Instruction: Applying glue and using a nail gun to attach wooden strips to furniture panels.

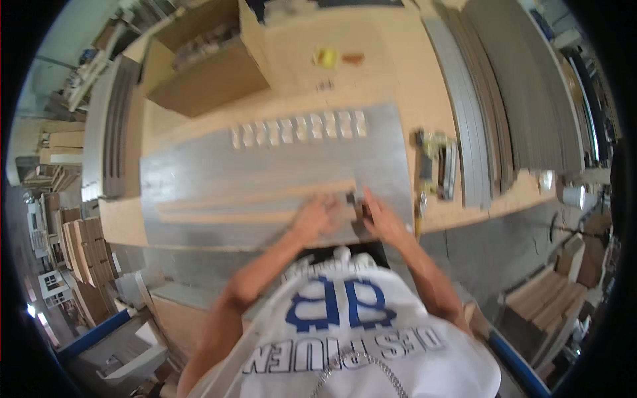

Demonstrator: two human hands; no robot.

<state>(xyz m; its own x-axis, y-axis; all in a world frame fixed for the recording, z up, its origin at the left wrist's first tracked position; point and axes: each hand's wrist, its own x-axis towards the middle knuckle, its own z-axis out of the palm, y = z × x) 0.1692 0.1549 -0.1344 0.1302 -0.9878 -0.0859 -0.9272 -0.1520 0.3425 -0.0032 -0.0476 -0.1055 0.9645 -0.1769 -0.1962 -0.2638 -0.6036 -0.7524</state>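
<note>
A grey panel [192,176] lies flat on the workbench in front of me. On its near half, two long pale wooden strips [239,217] run lengthwise, their left ends closer together than their right ends. My left hand [318,215] rests over the strips toward their right end, fingers spread and slightly blurred. My right hand [380,217] is just beyond that end, with its index finger stretched out and thumb apart. Between the hands is a small dark piece [352,198], too blurred to name. Farther back on the panel, several small pale pieces [298,129] stand in a row.
An open cardboard box [206,76] stands at the back left. A yellow item [325,58] lies at the back. On the right are a nail-gun-like tool [438,162] and stacked grey panels [524,86]. More grey boards [114,132] are stacked at the left edge.
</note>
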